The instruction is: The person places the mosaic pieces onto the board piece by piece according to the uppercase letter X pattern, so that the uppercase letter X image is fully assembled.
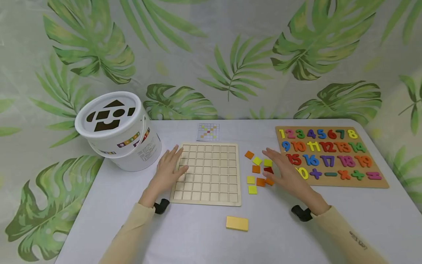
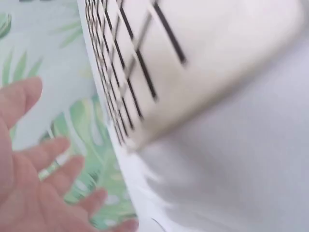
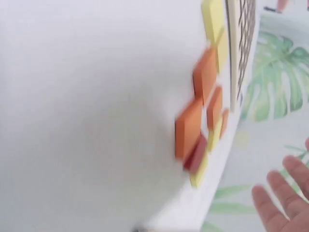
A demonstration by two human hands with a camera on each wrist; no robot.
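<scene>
A square wooden grid board (image 1: 206, 174) lies in the middle of the table, its cells bare. Over its left edge is my left hand (image 1: 167, 170), fingers spread; in the left wrist view the fingers (image 2: 63, 174) are extended and hold nothing. To the board's right, several small square tiles lie loosely grouped: orange tiles (image 1: 256, 169), yellow tiles (image 1: 251, 180) and one dark red tile (image 1: 268, 170). My right hand (image 1: 290, 176) hovers at the right side of these tiles, partly overlapping them in the head view. Its fingers (image 3: 273, 205) look straight and apart, with nothing between them.
Behind the board lies a small printed pattern card (image 1: 208, 132). A white lidded bucket (image 1: 138, 150) with shaped holes stands at the left. A number puzzle board (image 1: 329, 157) lies at the right. Near the front is a yellow block (image 1: 237, 223). Leaf-print cloth (image 1: 234, 69) hangs behind the table.
</scene>
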